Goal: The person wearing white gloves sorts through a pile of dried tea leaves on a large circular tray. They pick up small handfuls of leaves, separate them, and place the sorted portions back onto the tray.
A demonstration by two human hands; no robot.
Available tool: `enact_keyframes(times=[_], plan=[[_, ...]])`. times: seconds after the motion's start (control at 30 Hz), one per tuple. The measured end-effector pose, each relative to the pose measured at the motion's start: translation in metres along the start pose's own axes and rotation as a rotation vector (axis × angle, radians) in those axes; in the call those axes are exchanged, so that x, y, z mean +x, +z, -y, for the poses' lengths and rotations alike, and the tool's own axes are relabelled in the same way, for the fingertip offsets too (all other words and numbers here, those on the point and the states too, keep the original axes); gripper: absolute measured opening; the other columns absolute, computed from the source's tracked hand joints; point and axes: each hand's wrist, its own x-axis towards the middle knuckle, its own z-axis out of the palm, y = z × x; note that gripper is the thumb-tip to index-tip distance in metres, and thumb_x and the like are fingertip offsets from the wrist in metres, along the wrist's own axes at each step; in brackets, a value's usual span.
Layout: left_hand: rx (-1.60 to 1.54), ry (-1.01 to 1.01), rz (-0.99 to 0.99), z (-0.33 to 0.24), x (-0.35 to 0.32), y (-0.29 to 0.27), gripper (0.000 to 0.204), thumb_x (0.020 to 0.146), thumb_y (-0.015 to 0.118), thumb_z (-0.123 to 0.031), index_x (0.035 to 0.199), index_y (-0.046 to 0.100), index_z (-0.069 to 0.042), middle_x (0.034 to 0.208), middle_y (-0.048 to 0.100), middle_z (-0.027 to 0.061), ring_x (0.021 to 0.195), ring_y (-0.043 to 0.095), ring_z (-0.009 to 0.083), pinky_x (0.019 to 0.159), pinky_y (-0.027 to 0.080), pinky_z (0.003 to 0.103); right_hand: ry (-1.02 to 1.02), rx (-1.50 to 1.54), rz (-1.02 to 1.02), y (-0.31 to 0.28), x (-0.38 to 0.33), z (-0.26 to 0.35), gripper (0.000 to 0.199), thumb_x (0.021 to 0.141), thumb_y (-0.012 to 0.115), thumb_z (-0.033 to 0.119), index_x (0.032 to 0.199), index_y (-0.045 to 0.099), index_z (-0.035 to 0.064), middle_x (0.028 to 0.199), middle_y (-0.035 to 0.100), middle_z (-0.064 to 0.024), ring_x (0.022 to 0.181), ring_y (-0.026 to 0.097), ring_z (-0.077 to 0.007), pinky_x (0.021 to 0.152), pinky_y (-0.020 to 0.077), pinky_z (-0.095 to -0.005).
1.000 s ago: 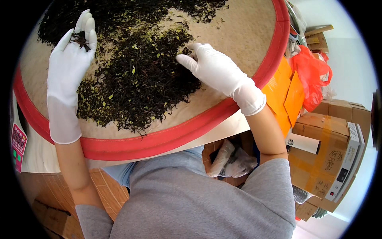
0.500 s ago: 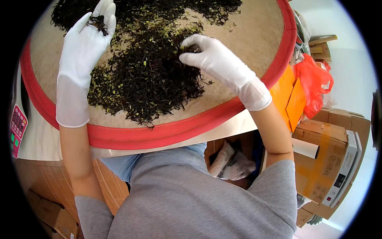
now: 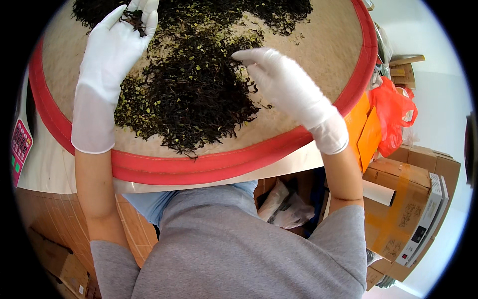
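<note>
A heap of dark, curly dried leaves, looking like tea leaves (image 3: 194, 99), lies mixed with small yellow-green bits on a round tan tray (image 3: 328, 55) with a red cloth rim. Palm up at the upper left, my white-gloved left hand (image 3: 117, 47) cups a small clump of dark leaves (image 3: 134, 21) against its curled fingers. Over the heap's right edge hovers my right hand (image 3: 279, 79), also gloved in white. Its fingers stretch leftward, a little bent and apart from the thumb, with nothing visible between them.
The tray rests on a pale table (image 3: 45, 164). A device with a pink keypad (image 3: 21, 144) stands at the left. To the right are orange envelopes (image 3: 369, 132), a red plastic bag (image 3: 391, 112) and cardboard boxes (image 3: 398, 199). Plastic bags (image 3: 286, 207) sit beneath the table.
My right hand's fingertips have lifted off the leaves and its pinch has loosened. My left hand still cups the clump. The whole view has shifted slightly.
</note>
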Motion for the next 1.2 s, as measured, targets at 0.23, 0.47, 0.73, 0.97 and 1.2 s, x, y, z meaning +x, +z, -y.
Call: enact_keyframes(times=[0.23, 0.47, 0.73, 0.97, 1.2], plan=[[0.032, 0.169, -0.443, 0.025, 0.0, 0.04, 0.031, 0.101, 0.045, -0.015, 0.124, 0.063, -0.002, 0.116, 0.07, 0.0062, 0.104, 0.066, 0.0205, 0.09, 0.054, 0.035, -0.308, -0.258, 0.103, 0.02, -0.023, 0.059, 0.044, 0.077, 0.059, 0.002, 0.121, 0.061, 0.0065, 0.11, 0.06, -0.0165, 0.088, 0.062, -0.0349, 0.077, 0.0527, -0.0433], [0.037, 0.167, -0.435, 0.024, -0.001, 0.037, 0.031, 0.101, 0.045, -0.015, 0.124, 0.062, -0.002, 0.115, 0.069, 0.0064, 0.104, 0.066, 0.0206, 0.089, 0.054, 0.035, -0.237, -0.185, 0.29, -0.014, -0.033, 0.052, 0.043, 0.078, 0.066, 0.007, 0.12, 0.062, 0.0049, 0.105, 0.063, -0.0143, 0.092, 0.064, -0.0328, 0.077, 0.054, -0.041], [0.073, 0.155, -0.428, 0.024, 0.0, 0.037, 0.033, 0.101, 0.044, -0.015, 0.126, 0.06, -0.002, 0.114, 0.069, 0.0077, 0.103, 0.066, 0.021, 0.089, 0.054, 0.035, -0.36, -0.355, 0.323, -0.001, -0.002, 0.031, 0.107, 0.06, 0.089, 0.023, 0.153, 0.035, 0.0191, 0.149, 0.038, -0.0248, 0.129, 0.047, -0.0426, 0.104, 0.0461, -0.0451], [0.073, 0.165, -0.424, 0.019, 0.001, 0.033, 0.033, 0.101, 0.044, -0.015, 0.126, 0.06, -0.002, 0.114, 0.068, 0.0077, 0.103, 0.066, 0.0217, 0.089, 0.055, 0.036, -0.438, -0.313, 0.334, 0.031, 0.043, 0.008, 0.084, 0.07, 0.083, 0.019, 0.145, 0.048, 0.0238, 0.134, 0.053, -0.017, 0.112, 0.058, -0.0372, 0.095, 0.0524, -0.042], [0.043, 0.163, -0.446, 0.022, -0.001, 0.028, 0.033, 0.102, 0.043, -0.016, 0.126, 0.06, -0.002, 0.114, 0.068, 0.0075, 0.103, 0.066, 0.0216, 0.089, 0.055, 0.036, 0.159, 0.556, 0.781, -0.01, 0.077, 0.007, 0.058, 0.083, 0.079, 0.031, 0.128, 0.061, -0.0005, 0.113, 0.07, -0.0097, 0.108, 0.062, -0.0169, 0.095, 0.0499, -0.03]])
